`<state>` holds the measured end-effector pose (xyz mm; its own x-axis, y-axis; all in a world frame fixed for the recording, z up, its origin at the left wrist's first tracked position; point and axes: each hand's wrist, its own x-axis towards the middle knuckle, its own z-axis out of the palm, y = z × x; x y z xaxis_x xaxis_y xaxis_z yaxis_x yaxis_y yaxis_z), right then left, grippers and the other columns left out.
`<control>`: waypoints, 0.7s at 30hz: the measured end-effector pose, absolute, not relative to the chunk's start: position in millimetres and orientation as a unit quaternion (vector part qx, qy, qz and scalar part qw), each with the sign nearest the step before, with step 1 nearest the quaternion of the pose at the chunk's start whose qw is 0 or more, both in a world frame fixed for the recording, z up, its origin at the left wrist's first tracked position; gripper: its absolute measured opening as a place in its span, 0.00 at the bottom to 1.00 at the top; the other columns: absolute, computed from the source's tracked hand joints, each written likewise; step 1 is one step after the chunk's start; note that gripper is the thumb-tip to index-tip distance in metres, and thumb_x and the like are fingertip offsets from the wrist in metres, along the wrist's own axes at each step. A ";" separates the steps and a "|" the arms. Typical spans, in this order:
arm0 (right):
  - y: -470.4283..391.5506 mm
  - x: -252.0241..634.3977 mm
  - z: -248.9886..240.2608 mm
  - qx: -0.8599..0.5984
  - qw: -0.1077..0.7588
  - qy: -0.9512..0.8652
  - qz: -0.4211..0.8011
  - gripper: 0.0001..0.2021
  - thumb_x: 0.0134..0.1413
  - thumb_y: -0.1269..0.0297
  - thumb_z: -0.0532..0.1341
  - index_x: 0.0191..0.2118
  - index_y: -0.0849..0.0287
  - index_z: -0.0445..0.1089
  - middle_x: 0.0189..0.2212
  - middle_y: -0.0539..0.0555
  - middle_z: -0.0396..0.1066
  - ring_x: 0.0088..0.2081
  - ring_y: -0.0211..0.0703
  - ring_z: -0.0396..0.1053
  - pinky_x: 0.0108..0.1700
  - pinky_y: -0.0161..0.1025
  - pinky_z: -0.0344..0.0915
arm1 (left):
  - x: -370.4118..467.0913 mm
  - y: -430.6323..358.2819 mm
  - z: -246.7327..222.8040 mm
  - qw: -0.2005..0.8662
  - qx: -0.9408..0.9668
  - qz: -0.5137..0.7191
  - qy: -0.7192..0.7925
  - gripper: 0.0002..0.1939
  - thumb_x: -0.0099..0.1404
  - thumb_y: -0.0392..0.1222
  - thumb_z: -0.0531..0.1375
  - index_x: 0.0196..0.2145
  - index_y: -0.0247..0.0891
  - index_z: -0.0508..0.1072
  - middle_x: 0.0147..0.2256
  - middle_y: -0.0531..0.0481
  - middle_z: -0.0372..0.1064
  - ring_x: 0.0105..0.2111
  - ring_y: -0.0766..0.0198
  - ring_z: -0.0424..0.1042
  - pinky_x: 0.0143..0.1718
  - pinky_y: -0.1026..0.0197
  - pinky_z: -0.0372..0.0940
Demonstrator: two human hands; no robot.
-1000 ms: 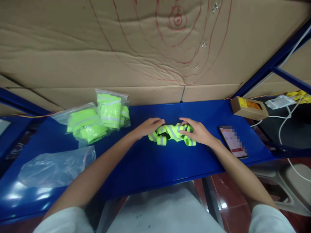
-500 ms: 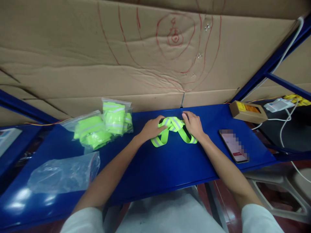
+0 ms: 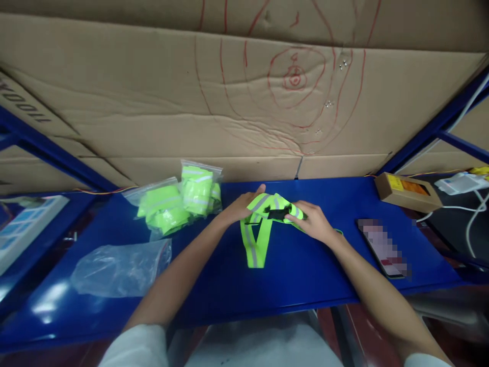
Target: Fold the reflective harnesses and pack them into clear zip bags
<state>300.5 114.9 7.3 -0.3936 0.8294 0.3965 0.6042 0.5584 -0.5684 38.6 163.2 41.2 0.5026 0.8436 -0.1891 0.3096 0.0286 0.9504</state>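
A neon yellow-green strap with a grey reflective stripe [image 3: 255, 247] is bunched between my hands over the blue table, one loop hanging toward the front edge. A black part shows in its middle. My left hand [image 3: 244, 205] is closed on the strap's left side, thumb raised, with the other fingers mostly hidden behind the band. On the right, my right hand [image 3: 311, 219] pinches the folded band near the black part.
Plastic bags of folded green straps [image 3: 164, 206] lie at the back left, a flat clear bag [image 3: 120, 267] nearer the front. A phone [image 3: 383, 248] and a cardboard box [image 3: 408, 192] are on the right. Cardboard [image 3: 153, 92] stands behind the blue table [image 3: 229, 285].
The strap has been lifted and turned, its two side loops now one long loop hanging at the left. My right hand has closed on the band. The camera view has shifted.
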 end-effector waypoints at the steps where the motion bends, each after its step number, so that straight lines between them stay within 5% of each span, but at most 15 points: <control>1: 115.0 299.8 7.1 -0.455 0.354 -0.787 0.220 0.19 0.64 0.46 0.63 0.47 0.59 0.75 0.37 0.55 0.77 0.36 0.44 0.72 0.40 0.39 0.65 | 37.9 160.5 48.3 0.530 0.664 0.276 0.450 0.33 0.71 0.70 0.48 0.40 0.37 0.77 0.40 0.44 0.78 0.47 0.51 0.76 0.52 0.52 0.68; 5: 111.1 295.7 14.3 -0.455 0.391 -0.685 0.413 0.22 0.60 0.42 0.65 0.40 0.60 0.72 0.32 0.51 0.73 0.33 0.40 0.68 0.35 0.35 0.64 | 32.9 140.9 86.8 0.350 0.760 0.411 0.361 0.25 0.76 0.60 0.50 0.59 0.41 0.68 0.61 0.42 0.67 0.64 0.54 0.64 0.66 0.51 0.57; 8: 106.5 294.6 23.9 -0.436 0.361 -0.657 0.498 0.24 0.57 0.41 0.66 0.39 0.61 0.73 0.30 0.50 0.71 0.31 0.38 0.65 0.33 0.34 0.62 | 27.6 118.8 114.5 0.316 0.834 0.395 0.221 0.27 0.75 0.57 0.54 0.66 0.46 0.62 0.68 0.41 0.58 0.69 0.53 0.57 0.68 0.50 0.55; 11: 103.1 293.6 28.4 -0.459 0.365 -0.623 0.517 0.26 0.56 0.38 0.65 0.35 0.62 0.73 0.25 0.49 0.66 0.26 0.34 0.58 0.28 0.33 0.56 | 30.0 98.8 124.2 0.203 0.894 0.336 0.215 0.29 0.71 0.57 0.61 0.65 0.47 0.64 0.67 0.42 0.59 0.68 0.48 0.58 0.68 0.45 0.53; 15: 102.3 290.0 22.8 -0.493 0.391 -0.584 0.513 0.29 0.51 0.35 0.67 0.27 0.61 0.69 0.20 0.47 0.61 0.23 0.33 0.53 0.25 0.33 0.51 | 42.7 92.9 108.0 0.034 0.937 0.174 0.300 0.19 0.71 0.45 0.63 0.57 0.42 0.70 0.57 0.43 0.69 0.58 0.49 0.69 0.62 0.45 0.58; 18: 101.6 287.2 17.1 -0.511 0.424 -0.592 0.457 0.28 0.54 0.36 0.65 0.23 0.59 0.66 0.18 0.46 0.57 0.22 0.33 0.51 0.23 0.33 0.49 | 45.7 102.7 95.7 0.036 0.927 0.156 0.338 0.20 0.68 0.43 0.65 0.56 0.40 0.69 0.56 0.42 0.69 0.56 0.50 0.70 0.56 0.48 0.62; 21: 99.3 285.1 14.5 -0.498 0.442 -0.628 0.403 0.23 0.58 0.41 0.65 0.31 0.60 0.74 0.23 0.48 0.66 0.24 0.35 0.59 0.26 0.33 0.56 | 41.2 113.6 91.3 0.105 0.923 0.174 0.326 0.26 0.66 0.51 0.67 0.58 0.42 0.67 0.57 0.44 0.68 0.57 0.51 0.69 0.57 0.49 0.62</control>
<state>285.1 99.3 14.5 -0.1136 0.9816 0.1533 0.2698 0.1790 -0.9461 41.2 113.6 91.3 0.7266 0.6391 0.2524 0.5663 -0.7650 0.3068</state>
